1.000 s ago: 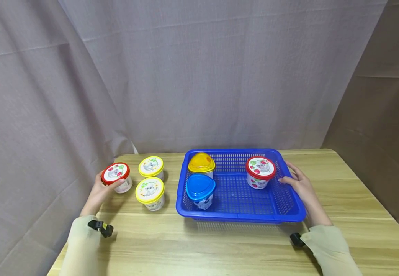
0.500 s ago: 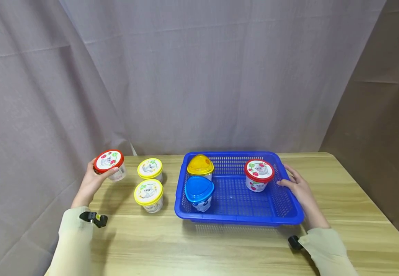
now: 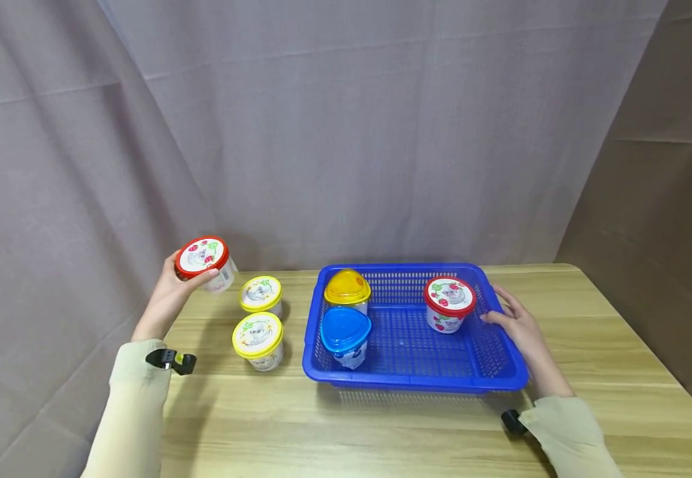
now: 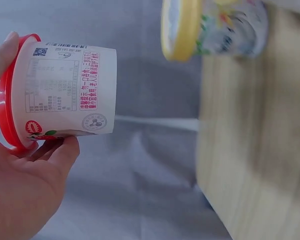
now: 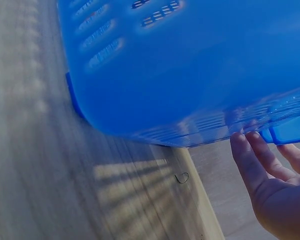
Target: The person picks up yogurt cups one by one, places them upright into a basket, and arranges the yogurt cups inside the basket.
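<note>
My left hand [image 3: 169, 292] grips a red-lidded jelly cup [image 3: 217, 272], held in the air at the table's far left corner. In the left wrist view the cup's printed white side [image 4: 70, 90] lies between thumb and fingers. Just right of it, two yellow-lidded cups [image 3: 260, 292] stand on the table, one in front of the other. My right hand [image 3: 522, 328] holds the right rim of a blue plastic basket [image 3: 414, 382], its thumb over the edge and its fingers outside. Inside stand a yellow-lidded tub [image 3: 348, 287], a blue-lidded tub [image 3: 346, 330] and another red-lidded cup [image 3: 449, 299].
The wooden table [image 3: 346, 438] carries everything. A grey cloth [image 3: 346, 146] hangs along its back and left side, and a brownish cloth [image 3: 651, 219] hangs at the right. The basket's middle lies between the tubs and the red-lidded cup.
My left hand has lifted the red-lidded cup off the table, first up and left, then up and right. My right hand stays on the basket rim.
</note>
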A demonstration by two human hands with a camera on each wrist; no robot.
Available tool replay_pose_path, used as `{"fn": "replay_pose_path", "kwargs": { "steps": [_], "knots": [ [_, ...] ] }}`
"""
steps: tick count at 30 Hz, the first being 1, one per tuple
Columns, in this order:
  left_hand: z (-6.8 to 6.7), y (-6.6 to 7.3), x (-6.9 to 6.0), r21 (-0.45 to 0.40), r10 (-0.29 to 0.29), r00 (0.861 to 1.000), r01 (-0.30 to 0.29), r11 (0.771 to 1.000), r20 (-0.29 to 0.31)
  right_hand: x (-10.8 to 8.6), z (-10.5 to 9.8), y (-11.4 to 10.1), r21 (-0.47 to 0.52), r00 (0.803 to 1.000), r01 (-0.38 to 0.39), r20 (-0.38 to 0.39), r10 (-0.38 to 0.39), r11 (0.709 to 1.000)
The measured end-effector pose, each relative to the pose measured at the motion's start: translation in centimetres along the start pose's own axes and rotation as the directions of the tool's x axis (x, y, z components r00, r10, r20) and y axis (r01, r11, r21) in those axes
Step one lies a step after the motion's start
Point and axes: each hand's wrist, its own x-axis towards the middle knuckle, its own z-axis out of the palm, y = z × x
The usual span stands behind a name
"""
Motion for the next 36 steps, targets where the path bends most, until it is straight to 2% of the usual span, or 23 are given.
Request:
{"fn": "replay_pose_path", "kwargs": {
  "steps": [4,11,21,30,36],
  "knots": [
    [0.8,1.6,0.3,0.004,0.031,0.999,-0.031,0.999,0.018,0.1,0.1,-0.1,-0.003,1.0,0.005,-0.002,-0.005,1.0],
    [2.9,4.7,0.9,-0.015,0.089,0.994,-0.088,0.996,0.071,0.2,0.0,0.1,0.004,1.0,0.013,-0.004,-0.013,1.0],
    [6.6,8.9,0.9,-0.127,0.152,0.98,-0.136,0.982,0.127,0.0,0.1,-0.1,0.017,1.0,-0.001,-0.001,0.002,1.0],
    [10.4,11.1,-0.3,-0.139,0.222,0.954,-0.196,0.971,0.202,0.1,0.0,-0.1,0.014,1.0,0.002,-0.002,-0.002,1.0],
    [12.8,12.5,-1.3,-0.151,0.261,0.928,-0.227,0.962,0.265,0.2,-0.1,0.1,0.05,1.0,0.002,0.003,-0.002,0.999]
  ]
}}
